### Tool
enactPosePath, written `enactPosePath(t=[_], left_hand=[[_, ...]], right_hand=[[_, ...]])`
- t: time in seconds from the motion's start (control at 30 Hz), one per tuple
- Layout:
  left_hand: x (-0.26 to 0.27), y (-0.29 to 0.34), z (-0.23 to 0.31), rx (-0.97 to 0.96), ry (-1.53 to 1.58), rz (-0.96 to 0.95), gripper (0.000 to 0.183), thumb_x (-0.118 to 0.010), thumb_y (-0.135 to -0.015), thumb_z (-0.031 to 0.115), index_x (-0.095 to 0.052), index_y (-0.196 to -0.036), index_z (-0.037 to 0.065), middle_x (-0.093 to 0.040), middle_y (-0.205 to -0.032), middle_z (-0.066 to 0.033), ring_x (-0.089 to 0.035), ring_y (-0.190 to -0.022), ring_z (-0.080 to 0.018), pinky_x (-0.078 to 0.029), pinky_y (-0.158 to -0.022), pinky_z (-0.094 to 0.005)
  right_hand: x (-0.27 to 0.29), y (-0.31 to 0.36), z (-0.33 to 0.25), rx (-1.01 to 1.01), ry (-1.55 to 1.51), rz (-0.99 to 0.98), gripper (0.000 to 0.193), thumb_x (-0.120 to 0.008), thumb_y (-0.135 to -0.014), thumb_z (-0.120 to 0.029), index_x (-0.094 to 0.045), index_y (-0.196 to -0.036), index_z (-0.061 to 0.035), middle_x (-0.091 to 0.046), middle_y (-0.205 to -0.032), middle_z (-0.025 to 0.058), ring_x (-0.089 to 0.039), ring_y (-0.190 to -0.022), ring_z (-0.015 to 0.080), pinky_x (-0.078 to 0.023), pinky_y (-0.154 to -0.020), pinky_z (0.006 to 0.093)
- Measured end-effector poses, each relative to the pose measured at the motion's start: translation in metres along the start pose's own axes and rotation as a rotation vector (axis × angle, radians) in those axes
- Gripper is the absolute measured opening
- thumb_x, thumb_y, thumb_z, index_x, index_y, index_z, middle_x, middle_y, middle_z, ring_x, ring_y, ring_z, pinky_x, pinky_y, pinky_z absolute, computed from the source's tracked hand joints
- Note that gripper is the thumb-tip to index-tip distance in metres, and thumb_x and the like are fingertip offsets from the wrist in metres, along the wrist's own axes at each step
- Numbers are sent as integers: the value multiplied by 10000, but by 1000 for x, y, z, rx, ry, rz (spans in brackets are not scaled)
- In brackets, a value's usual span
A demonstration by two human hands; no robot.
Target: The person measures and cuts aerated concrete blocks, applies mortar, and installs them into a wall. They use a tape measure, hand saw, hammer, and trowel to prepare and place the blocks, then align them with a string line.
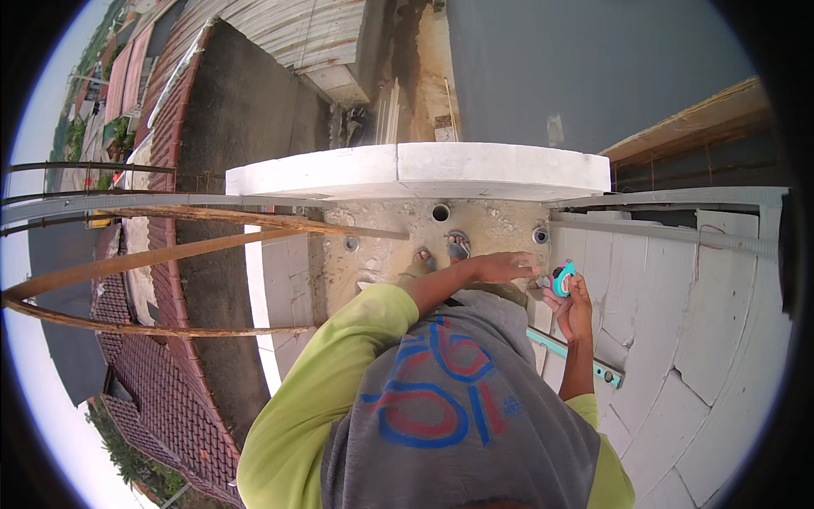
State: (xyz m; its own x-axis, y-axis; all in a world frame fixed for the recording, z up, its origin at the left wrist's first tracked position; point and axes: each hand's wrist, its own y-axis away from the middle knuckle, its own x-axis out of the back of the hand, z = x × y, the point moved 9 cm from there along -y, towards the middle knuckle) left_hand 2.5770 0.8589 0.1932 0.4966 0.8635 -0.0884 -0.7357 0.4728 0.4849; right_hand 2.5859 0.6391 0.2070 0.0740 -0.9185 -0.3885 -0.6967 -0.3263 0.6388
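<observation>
Right hand (577, 309) gripping a turquoise tape measure (560, 281) in its fingers, left hand (507, 267) hovering open just left of it

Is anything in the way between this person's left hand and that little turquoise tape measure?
Nothing visible: only a small gap shows between the left hand and the tape measure, which the right hand holds.

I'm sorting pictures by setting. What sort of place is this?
Probably a building site: there's a bare, pale block wall, a rough floor with round openings, and a turquoise tape measure in the right hand.
</observation>
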Motion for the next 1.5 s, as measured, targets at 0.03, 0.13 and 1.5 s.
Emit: enactPosePath(t=[0.03, 0.13, 1.5], left_hand=[[-3, 0, 20, -45, 201, -3, 736, -573, -1094, 592, -486, -1640, 107, -634, -1488, -188, -593, -1406, -324, -474, -1163, -400], [11, 12, 56, -227, 505, 97, 528, -628, -1111, 281, -500, -1581, 76, -641, -1393, -114, -622, -1264, -213, -522, -1056, -338], [235, -50, 56, 422, -698, 232, 248, -580, -1080, 234, -706, -1122, 25, -737, -948, -263, -733, -950, -474, -569, -795, -494]], right_hand=[[-26, -5, 0, 67, -153, -76, 256, -600, -1143, -319, -555, -1336, -156, -713, -1264, 96, -782, -1002, 306, -652, -879, 436], [-131, -4, 10, 76, -153, -80, 321, -555, -1166, -297, -541, -1446, -140, -705, -1269, 94, -768, -1091, 295, -630, -923, 425], [6, -250, -136, -3, -83, 419, 279, -699, -1089, -261, -728, -1195, -4, -735, -891, 53, -718, -679, 140, -582, -609, 275]])
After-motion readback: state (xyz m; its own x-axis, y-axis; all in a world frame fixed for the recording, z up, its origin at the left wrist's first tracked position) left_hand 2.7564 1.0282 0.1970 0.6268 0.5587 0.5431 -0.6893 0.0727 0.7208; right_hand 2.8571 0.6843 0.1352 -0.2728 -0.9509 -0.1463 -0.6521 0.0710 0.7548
